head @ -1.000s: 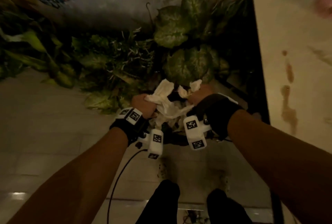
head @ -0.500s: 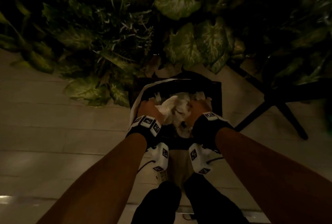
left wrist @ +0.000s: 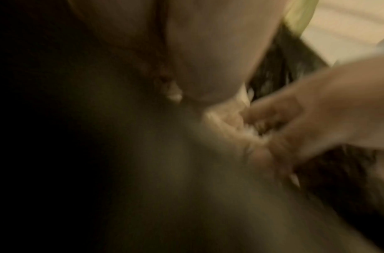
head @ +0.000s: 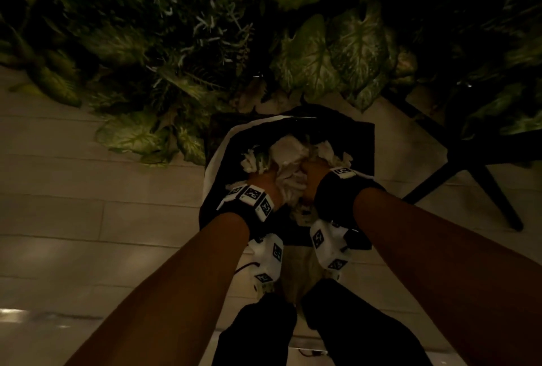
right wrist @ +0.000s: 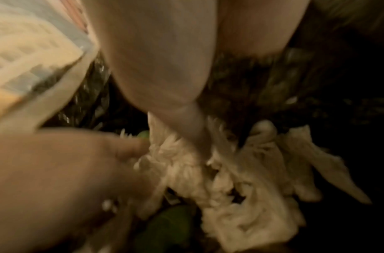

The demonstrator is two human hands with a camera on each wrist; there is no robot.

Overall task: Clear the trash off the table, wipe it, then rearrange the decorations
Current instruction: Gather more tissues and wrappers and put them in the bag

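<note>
1. Head: left hand (head: 268,182) and right hand (head: 315,175) both down in the bin (head: 363,142), fingers closed on the tissue wad (head: 289,157). Trash is at the bin – not yet let go. Table out of view, so wiping and decorations can't be judged.
2. Left wrist: blurred, dark – little readable.
3. Right wrist: fingers (right wrist: 186,123) dug into the wad; green scrap underneath, unidentifiable.

- right hand (right wrist: 164,71) thumb pressed into crumpled white paper tissue wad (right wrist: 240,179)
- left hand (right wrist: 63,171) fingers gripping the wad's left side
- black plastic bin liner (right wrist: 251,82) behind, blurred
</note>
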